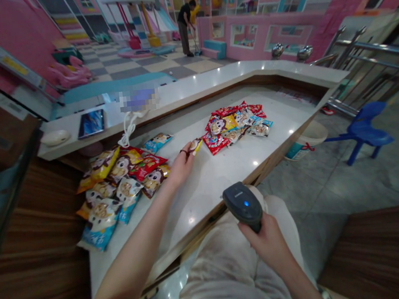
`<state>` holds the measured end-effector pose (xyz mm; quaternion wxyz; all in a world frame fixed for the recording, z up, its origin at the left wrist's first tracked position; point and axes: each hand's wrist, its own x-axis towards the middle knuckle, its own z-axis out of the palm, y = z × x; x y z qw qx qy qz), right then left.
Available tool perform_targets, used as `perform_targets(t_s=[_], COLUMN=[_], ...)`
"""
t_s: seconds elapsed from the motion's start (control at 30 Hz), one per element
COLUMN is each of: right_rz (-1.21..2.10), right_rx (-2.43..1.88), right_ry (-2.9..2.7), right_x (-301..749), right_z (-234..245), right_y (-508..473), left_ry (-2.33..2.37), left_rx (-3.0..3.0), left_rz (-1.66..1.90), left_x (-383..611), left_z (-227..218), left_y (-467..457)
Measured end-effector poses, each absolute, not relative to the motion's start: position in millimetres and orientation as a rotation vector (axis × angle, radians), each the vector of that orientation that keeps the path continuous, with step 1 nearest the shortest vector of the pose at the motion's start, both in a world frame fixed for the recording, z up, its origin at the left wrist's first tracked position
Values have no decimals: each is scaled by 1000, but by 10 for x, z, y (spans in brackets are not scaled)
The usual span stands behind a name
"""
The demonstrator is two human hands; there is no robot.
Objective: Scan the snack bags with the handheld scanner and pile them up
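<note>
Over the white counter (190, 202), my left hand (183, 164) grips a small yellow snack bag (196, 146) by its edge. My right hand (264, 237) is wrapped round the handle of a dark barcode scanner (243, 204), which shows a blue light, above my lap. To the left lies a heap of snack bags (102, 220) in blue, yellow, red and brown, with a single blue bag (158, 142) beside it. Another pile of snack bags (230, 124), mostly red with some yellow and silver, lies beyond my left hand to the right.
On the raised ledge sit a phone (91, 123), a white rounded object (56, 137) and a white cable (127, 128). A blue chair (369, 131) and a white bucket (307, 139) stand on the right. A person (185, 26) holds a long-handled tool in the play area.
</note>
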<state>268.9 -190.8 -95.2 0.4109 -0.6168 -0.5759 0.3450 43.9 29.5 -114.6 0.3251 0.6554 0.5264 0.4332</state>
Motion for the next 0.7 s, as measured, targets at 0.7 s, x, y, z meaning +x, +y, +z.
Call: perform_targets(t_s=[0.7], right_rz=[863], right_rx=[-1532], right_ry=[-1451], right_x=[2603], right_z=[-912], right_y=[-1780], left_ry=[722], left_rx=[610], left_rz=[1030], left_x=[616], left_z=[-1453], left_y=[-156])
